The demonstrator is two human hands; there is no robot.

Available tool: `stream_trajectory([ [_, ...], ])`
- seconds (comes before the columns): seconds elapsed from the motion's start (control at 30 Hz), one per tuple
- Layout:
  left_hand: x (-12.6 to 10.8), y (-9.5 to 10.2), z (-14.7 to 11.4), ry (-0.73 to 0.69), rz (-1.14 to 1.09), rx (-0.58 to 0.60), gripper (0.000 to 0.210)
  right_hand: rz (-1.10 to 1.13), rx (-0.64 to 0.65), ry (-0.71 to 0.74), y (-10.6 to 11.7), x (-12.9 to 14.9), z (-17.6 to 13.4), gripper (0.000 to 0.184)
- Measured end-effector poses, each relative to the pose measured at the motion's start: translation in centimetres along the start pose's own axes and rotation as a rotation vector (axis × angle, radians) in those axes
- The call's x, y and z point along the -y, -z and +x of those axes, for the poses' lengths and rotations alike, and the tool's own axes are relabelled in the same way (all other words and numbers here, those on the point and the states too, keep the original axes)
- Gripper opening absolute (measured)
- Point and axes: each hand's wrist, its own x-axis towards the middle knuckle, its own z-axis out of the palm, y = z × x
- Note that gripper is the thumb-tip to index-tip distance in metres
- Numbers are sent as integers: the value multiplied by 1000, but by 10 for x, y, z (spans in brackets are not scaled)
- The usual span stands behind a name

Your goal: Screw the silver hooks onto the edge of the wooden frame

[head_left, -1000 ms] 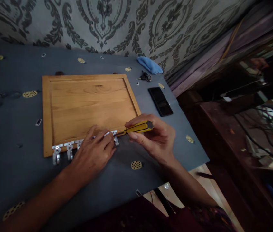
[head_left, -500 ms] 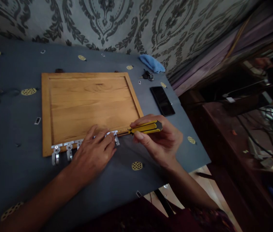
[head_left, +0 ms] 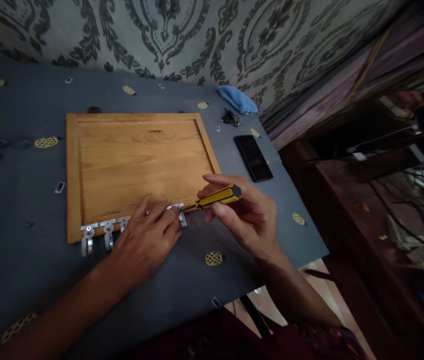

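A wooden panel (head_left: 144, 155) with a raised frame lies flat on the table. Along its near edge runs a silver metal hook rail (head_left: 109, 223) with several hooks hanging over the side; one screw head shows at its left end. My left hand (head_left: 146, 235) lies over the rail's middle and right part, fingers bent down on it and hiding some hooks. In my right hand (head_left: 247, 212) is a yellow-and-black screwdriver (head_left: 217, 197), held nearly level between thumb and fingers. Its shaft points left to the rail's right end, beside my left fingertips; the tip's exact contact is hard to see.
Right of the panel lie a black phone (head_left: 254, 158), a bunch of keys (head_left: 230, 118) and a blue cloth (head_left: 237, 99). The table (head_left: 182, 280) has a grey-blue pineapple-print cover and ends at the right. Beyond stands a dark red surface (head_left: 350, 200) with cables.
My right hand and the screwdriver have shifted slightly left, toward the rail's end, and the handle has turned in my fingers. My left hand stays in place on the rail.
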Motion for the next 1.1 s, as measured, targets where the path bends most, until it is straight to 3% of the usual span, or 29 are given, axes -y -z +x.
stream_trajectory([
  [0.1,0,0,0,-1,9,-9,27,33,32,16,2,1,2,23],
  [0.3,0,1,0,-1,4,-14,30,41,-55,7,-1,0,3,12],
  [0.5,-1,1,1,5,-3,-25,30,98,91,-43,5,6,6,27],
  [0.6,-1,1,1,4,-5,-29,31,45,112,-12,4,8,7,22],
  [0.77,-1,0,1,6,7,-15,31,-139,-78,142,-7,1,1,14],
  [0.9,-1,0,0,5,7,-16,28,-125,-259,255,-8,-7,-2,14],
  [1.1,-1,0,0,10,13,-7,25,-124,-249,211,-8,-9,-3,9],
])
